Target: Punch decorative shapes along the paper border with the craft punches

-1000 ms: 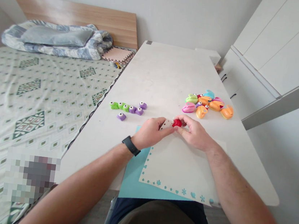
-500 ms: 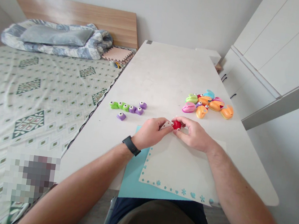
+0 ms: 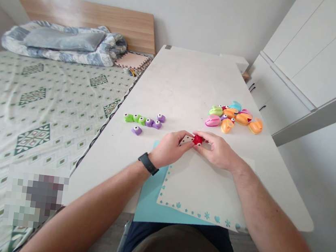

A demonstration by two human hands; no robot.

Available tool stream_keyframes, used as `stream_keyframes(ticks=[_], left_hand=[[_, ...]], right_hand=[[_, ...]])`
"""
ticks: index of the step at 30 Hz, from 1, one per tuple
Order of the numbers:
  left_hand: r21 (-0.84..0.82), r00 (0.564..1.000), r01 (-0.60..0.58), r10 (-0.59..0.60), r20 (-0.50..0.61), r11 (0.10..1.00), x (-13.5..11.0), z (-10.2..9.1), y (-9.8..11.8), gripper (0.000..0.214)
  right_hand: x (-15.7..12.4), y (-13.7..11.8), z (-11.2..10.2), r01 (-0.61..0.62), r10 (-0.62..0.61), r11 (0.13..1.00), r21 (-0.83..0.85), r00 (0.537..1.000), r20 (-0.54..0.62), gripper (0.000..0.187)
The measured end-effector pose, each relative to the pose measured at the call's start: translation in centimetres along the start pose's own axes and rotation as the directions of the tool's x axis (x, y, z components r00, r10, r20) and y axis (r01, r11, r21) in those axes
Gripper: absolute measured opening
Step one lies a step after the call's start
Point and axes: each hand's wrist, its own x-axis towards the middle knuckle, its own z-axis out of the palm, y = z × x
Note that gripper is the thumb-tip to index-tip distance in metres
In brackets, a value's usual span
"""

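Note:
My left hand (image 3: 173,148) is closed, pinching white paper (image 3: 187,140) with small dark holes in it. A red craft punch (image 3: 197,140) sits at the paper's edge, gripped between the thumb and fingers of my right hand (image 3: 218,149). The left fingertips come close to the punch. Below my hands lies a large white sheet (image 3: 200,187) with shapes cut along its left and near edges, on top of a blue sheet (image 3: 148,197). My left hand hides whether the pinched paper belongs to this large sheet.
Green punches (image 3: 136,118) and purple punches (image 3: 156,124) stand at the table's left. Several larger orange punches (image 3: 243,118), with pink, green and blue ones, cluster at the right. A bed (image 3: 68,89) runs along the left of the white table (image 3: 192,80); cabinets (image 3: 285,91) stand right.
The red punch has turned and shifted slightly left between my fingers, and a little more of the holed paper shows beside it. My arms stay almost in place.

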Motion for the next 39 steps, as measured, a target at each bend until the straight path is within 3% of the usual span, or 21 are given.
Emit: stream_keyframes(ticks=[6, 11, 17, 26, 39], left_hand=[[0.039, 0.999, -0.009, 0.011, -0.040, 0.999, -0.1, 0.1, 0.1, 0.024], [-0.118, 0.998, -0.069, 0.069, -0.007, 0.991, -0.1, 0.1, 0.2, 0.032], [-0.174, 0.996, -0.089, 0.091, 0.003, 0.981, -0.2, 0.3, 0.0, 0.032], [-0.104, 0.998, -0.054, 0.049, -0.047, 0.993, -0.1, 0.5, -0.5, 0.031], [-0.015, 0.998, -0.034, 0.033, -0.050, 0.999, -0.2, 0.4, 0.0, 0.028]], right_hand=[[0.1, -0.4, -0.2, 0.007, -0.006, 1.000, -0.028, 1.000, 0.013, 0.043], [0.0, -0.5, -0.1, -0.047, 0.047, 0.999, 0.019, 0.999, -0.017, 0.047], [0.0, -0.4, 0.0, -0.051, 0.053, 0.998, 0.029, 0.995, -0.083, 0.033], [-0.1, -1.4, -0.8, 0.099, -0.107, 0.993, -0.061, 0.983, -0.148, 0.011], [-0.1, -0.5, 0.1, 0.071, -0.091, 0.989, -0.131, 0.984, -0.153, 0.018]])
